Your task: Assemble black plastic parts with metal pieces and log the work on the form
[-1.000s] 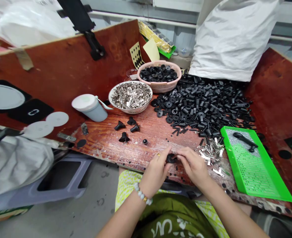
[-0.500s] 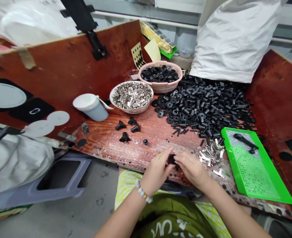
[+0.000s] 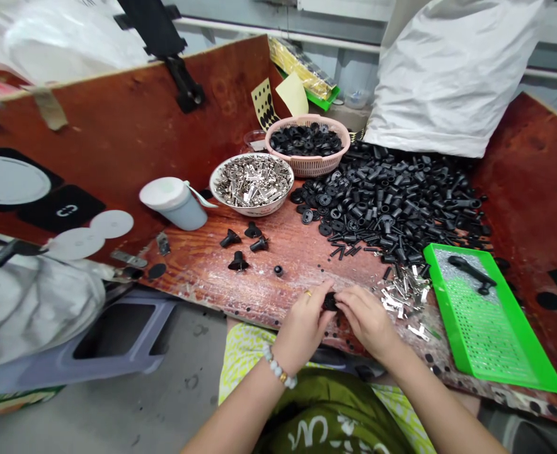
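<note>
Between my two hands, just above the front edge of the table, is a small round black plastic part (image 3: 329,301). My left hand (image 3: 305,321) pinches it from the left, thumb and fingers closed around its side. From the right, the fingertips of my right hand (image 3: 364,315) press against the same part. My fingers cover much of it, so its exact shape is hidden. Farther left on the wood lie several black flanged plastic pieces (image 3: 237,260) and a small black cap (image 3: 278,270). Silvery metal clips (image 3: 405,291) are scattered right of my right hand.
A bowl (image 3: 278,207) full of metal clips and a pink basket (image 3: 307,166) of black discs stand at the back. A large heap of black plastic parts (image 3: 392,195) spreads rightward. A green tray (image 3: 519,353) holds a black handle-like piece (image 3: 472,272). A lidded cup (image 3: 179,208) stands left.
Both hands stay nearly in place around the black part, with only a slight shift of the fingers. The view has moved very little.
</note>
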{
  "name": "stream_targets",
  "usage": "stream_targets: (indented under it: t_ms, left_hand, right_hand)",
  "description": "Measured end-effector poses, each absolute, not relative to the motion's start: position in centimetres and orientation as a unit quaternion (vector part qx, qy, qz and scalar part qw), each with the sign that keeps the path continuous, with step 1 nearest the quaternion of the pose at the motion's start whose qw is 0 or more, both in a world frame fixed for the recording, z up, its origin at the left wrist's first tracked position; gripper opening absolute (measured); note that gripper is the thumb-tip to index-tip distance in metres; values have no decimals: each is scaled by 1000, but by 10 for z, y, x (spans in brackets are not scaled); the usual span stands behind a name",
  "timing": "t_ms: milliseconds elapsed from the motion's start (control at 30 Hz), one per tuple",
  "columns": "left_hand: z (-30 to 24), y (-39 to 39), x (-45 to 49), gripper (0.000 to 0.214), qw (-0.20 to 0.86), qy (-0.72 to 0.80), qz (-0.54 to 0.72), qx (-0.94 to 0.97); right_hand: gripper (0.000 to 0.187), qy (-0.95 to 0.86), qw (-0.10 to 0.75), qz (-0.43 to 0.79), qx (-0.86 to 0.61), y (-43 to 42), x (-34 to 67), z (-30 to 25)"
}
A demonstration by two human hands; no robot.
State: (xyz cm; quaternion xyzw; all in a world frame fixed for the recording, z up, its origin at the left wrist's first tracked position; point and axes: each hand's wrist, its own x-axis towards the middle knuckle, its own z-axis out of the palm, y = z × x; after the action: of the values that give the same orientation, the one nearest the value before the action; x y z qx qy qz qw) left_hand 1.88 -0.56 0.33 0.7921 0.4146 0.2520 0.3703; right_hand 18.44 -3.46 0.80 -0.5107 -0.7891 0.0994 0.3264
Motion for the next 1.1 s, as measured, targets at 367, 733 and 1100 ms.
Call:
stream_targets:
  t_ms: [367,733,1100]
  left_hand:
    - [0,-2,19,48,401,388,285,779]
    - [2,-2,21,47,377,385,294,789]
    - [-6,0,-16,36,248,535,421,689]
  right_hand:
    - [19,-769,347,180,-506,-32,188,11]
    - [14,-741,357,160,-546,-39,181,-5]
    - [4,-680,411,192,-576,-32,196,-1]
